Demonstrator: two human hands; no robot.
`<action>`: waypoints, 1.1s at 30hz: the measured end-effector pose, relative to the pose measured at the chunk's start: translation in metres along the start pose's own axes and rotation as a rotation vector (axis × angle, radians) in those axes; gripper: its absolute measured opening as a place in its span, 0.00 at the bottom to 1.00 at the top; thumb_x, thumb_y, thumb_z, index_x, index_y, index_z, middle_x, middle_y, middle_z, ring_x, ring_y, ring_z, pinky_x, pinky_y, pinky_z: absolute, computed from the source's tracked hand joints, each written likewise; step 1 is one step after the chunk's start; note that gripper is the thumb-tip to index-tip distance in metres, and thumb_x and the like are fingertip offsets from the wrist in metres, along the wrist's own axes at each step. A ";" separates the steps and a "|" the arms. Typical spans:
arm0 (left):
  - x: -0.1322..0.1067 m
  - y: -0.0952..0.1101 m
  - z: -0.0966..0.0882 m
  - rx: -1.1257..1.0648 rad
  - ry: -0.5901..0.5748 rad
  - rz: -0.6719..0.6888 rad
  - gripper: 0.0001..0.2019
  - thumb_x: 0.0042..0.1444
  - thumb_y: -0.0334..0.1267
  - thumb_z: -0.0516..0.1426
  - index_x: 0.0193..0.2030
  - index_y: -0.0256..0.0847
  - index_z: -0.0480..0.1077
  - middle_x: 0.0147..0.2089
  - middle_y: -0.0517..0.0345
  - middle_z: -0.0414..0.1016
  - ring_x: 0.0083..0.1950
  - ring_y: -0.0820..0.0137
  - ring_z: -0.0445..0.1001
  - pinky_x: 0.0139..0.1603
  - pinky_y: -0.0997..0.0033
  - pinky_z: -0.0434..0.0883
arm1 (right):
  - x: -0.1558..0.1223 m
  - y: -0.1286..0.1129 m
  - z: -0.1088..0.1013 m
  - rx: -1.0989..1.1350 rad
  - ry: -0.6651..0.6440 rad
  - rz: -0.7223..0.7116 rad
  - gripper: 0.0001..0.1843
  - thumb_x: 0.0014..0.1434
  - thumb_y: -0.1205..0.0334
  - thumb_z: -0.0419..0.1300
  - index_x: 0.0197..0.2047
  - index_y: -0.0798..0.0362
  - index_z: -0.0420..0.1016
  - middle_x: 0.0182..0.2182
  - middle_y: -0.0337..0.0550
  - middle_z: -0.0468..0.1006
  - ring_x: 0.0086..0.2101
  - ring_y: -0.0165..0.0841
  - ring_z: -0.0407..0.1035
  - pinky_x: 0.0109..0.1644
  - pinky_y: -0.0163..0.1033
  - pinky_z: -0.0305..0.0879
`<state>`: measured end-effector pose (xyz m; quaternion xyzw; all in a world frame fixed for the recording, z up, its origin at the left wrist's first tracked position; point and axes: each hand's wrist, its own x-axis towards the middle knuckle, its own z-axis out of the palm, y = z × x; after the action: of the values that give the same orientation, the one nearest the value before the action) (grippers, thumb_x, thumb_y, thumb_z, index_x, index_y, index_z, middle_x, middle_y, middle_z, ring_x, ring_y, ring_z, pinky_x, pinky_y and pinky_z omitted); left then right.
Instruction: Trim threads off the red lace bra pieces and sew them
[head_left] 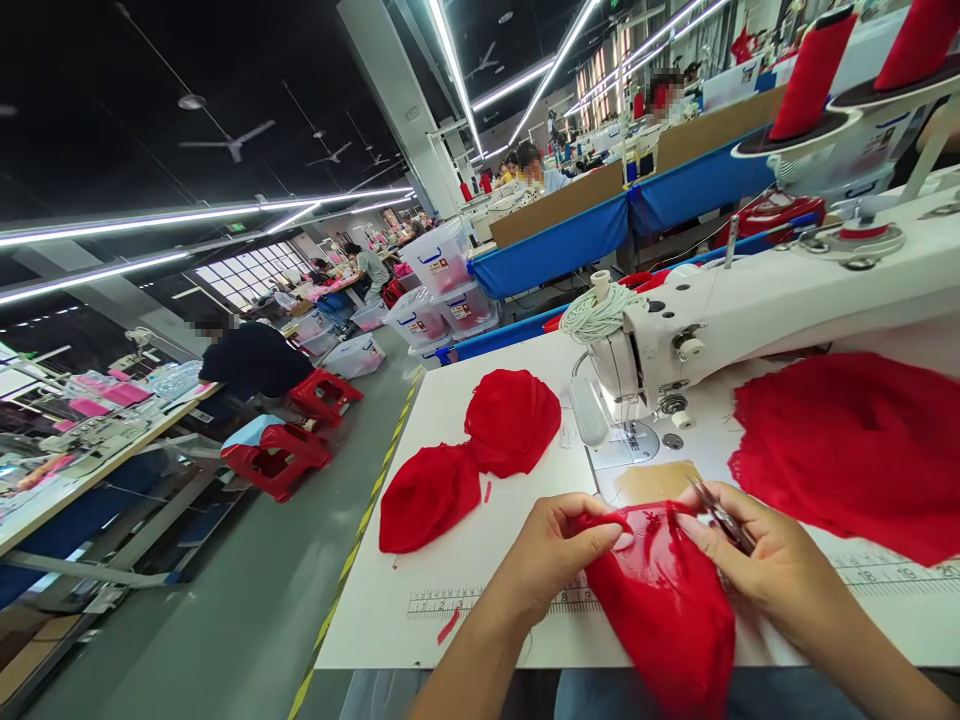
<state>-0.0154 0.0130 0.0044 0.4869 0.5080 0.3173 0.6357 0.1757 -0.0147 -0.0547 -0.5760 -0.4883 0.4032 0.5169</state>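
A sheer red fabric piece [664, 590] is stretched between my hands and hangs over the table's front edge. My left hand [562, 550] pinches its upper left edge between thumb and fingers. At its upper right, my right hand [742, 545] grips the cloth with the thumb while small metal thread snips [721, 515] lie in the same palm. Just beyond my hands is the sewing machine [630, 365], its needle plate [626, 445] bare of cloth. Two rounded red fabric pieces [514, 420] lie to the left, touching each other.
A heap of red fabric [862, 450] lies right of the needle area. A printed ruler [510, 602] runs along the front of the white table [375, 625], with red scraps near it. Red thread cones [814, 75] stand at upper right. Plastic bins [439, 260] and red stools [277, 460] are farther off.
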 end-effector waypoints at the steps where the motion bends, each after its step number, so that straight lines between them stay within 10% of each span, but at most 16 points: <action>1: 0.000 -0.001 0.002 0.000 -0.001 0.003 0.11 0.43 0.42 0.65 0.30 0.35 0.76 0.28 0.58 0.73 0.31 0.72 0.66 0.33 0.73 0.60 | -0.003 -0.004 0.000 -0.042 0.048 -0.042 0.11 0.57 0.50 0.60 0.38 0.47 0.74 0.28 0.37 0.75 0.23 0.31 0.64 0.27 0.35 0.64; 8: -0.001 -0.001 0.019 0.173 -0.022 0.184 0.08 0.49 0.35 0.60 0.33 0.38 0.81 0.34 0.53 0.78 0.39 0.66 0.70 0.40 0.70 0.63 | -0.005 -0.023 0.012 -0.137 -0.088 -0.484 0.04 0.62 0.58 0.59 0.37 0.46 0.76 0.32 0.41 0.78 0.31 0.34 0.73 0.33 0.34 0.69; 16: -0.002 -0.004 0.016 0.051 -0.005 0.054 0.09 0.48 0.39 0.62 0.32 0.36 0.80 0.29 0.58 0.73 0.31 0.72 0.64 0.32 0.73 0.58 | -0.002 -0.025 0.012 -0.088 0.012 -0.323 0.15 0.66 0.52 0.54 0.28 0.47 0.65 0.22 0.32 0.64 0.21 0.29 0.60 0.24 0.32 0.60; 21: -0.001 -0.002 0.020 0.052 -0.028 0.070 0.10 0.48 0.40 0.62 0.31 0.34 0.79 0.27 0.59 0.71 0.30 0.73 0.63 0.32 0.73 0.57 | 0.001 -0.021 0.015 -0.117 -0.016 -0.558 0.08 0.63 0.58 0.58 0.32 0.47 0.71 0.27 0.36 0.72 0.25 0.30 0.67 0.28 0.33 0.64; 33: 0.001 -0.004 0.015 -0.102 -0.013 -0.009 0.12 0.44 0.40 0.65 0.35 0.36 0.81 0.32 0.57 0.76 0.33 0.72 0.66 0.34 0.74 0.59 | -0.014 -0.022 0.000 -0.045 -0.087 -0.158 0.24 0.64 0.45 0.54 0.21 0.48 0.58 0.18 0.33 0.57 0.20 0.30 0.54 0.22 0.34 0.53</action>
<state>-0.0014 0.0085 0.0006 0.4537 0.4892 0.3369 0.6643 0.1699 -0.0282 -0.0333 -0.5290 -0.5634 0.3748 0.5121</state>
